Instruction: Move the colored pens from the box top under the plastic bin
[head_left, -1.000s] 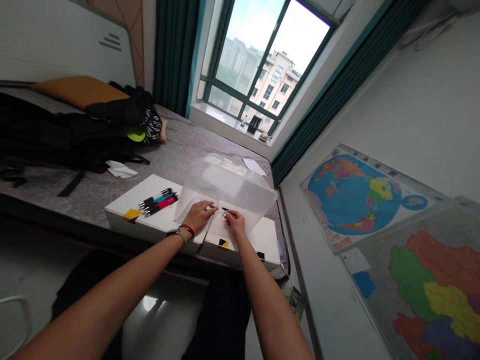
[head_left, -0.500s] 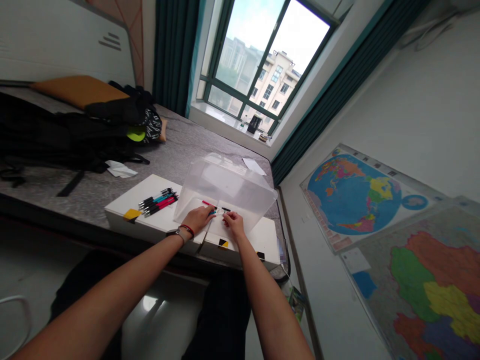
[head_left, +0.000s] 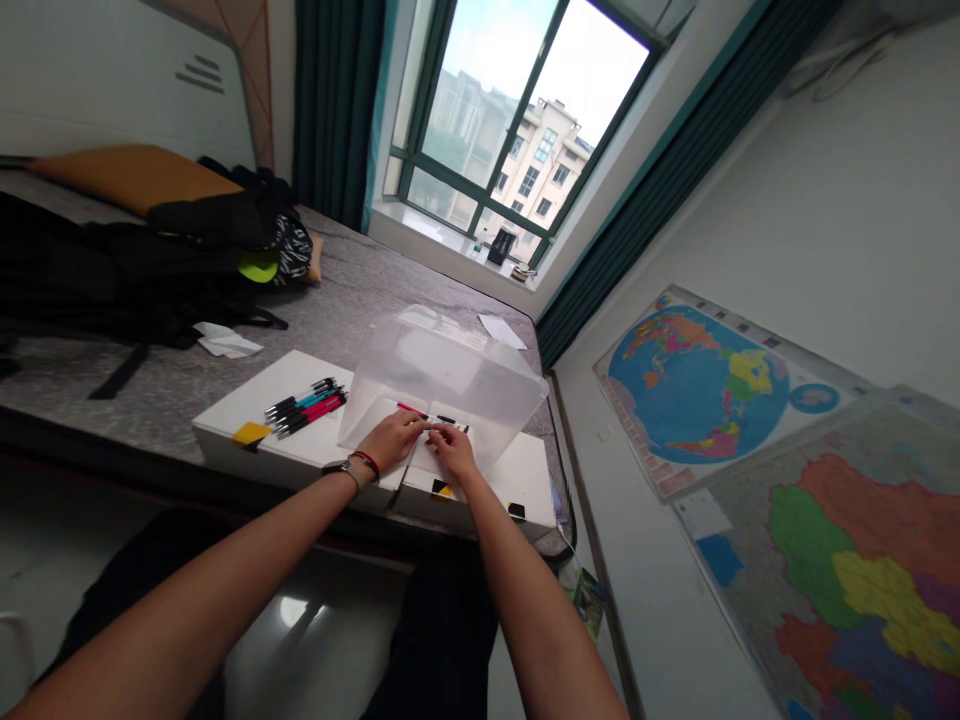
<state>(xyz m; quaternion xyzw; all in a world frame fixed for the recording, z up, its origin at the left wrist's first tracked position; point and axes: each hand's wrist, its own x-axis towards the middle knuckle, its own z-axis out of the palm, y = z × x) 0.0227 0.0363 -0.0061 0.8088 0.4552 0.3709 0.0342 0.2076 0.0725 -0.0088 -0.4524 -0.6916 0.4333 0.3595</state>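
My left hand [head_left: 390, 441] and my right hand [head_left: 454, 452] meet low in front of a translucent plastic box [head_left: 442, 372], which stands tilted over white boards. Between their fingertips lies a slim red-and-black pen [head_left: 427, 414], its red barrel pointing to the far left and its black part to the right. Both hands grip it, though my fingers hide its middle. To the left, a bundle of black, teal and red pens [head_left: 306, 407] lies on a white board [head_left: 255, 405], out of reach of my fingertips.
A grey-covered bed [head_left: 390, 290] carries the boards, a black backpack [head_left: 112, 270] and an orange cushion [head_left: 127, 175]. A sheet of paper [head_left: 501, 331] lies behind the box. Wall maps [head_left: 697, 400] are on the right, and the boards' front edge overhangs the bed.
My hands have drawn closer together around the pen, which now lies flatter across them. The whole scene has shifted slightly left in view.
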